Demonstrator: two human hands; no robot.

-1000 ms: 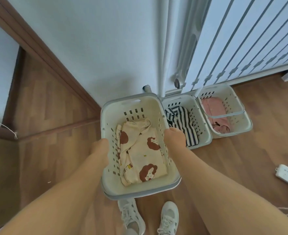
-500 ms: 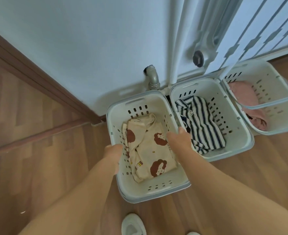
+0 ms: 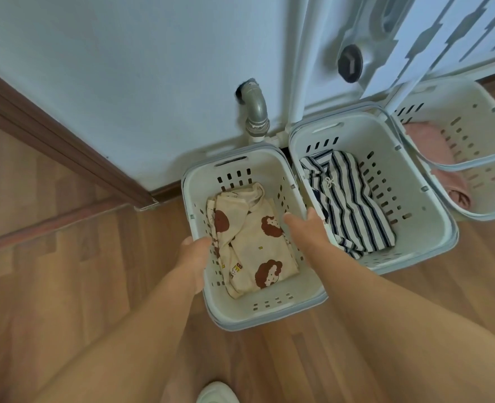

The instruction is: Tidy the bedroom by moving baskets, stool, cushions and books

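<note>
The near basket (image 3: 252,311), white with a grey rim, sits on the wooden floor (image 3: 65,286) against the wall (image 3: 124,82), holding a cream garment (image 3: 252,239) printed with brown figures. The left hand (image 3: 195,257) grips its left rim, fingers curled over the edge. The right hand (image 3: 307,231) lies on the right rim, thumb inside; whether it clasps the rim I cannot tell. Touching on the right stands a second basket (image 3: 415,257) with a striped garment (image 3: 348,205); beyond it, a third basket (image 3: 473,112) holds pink cloth (image 3: 432,141). A metal pipe (image 3: 255,106) bends from the wall behind
</note>
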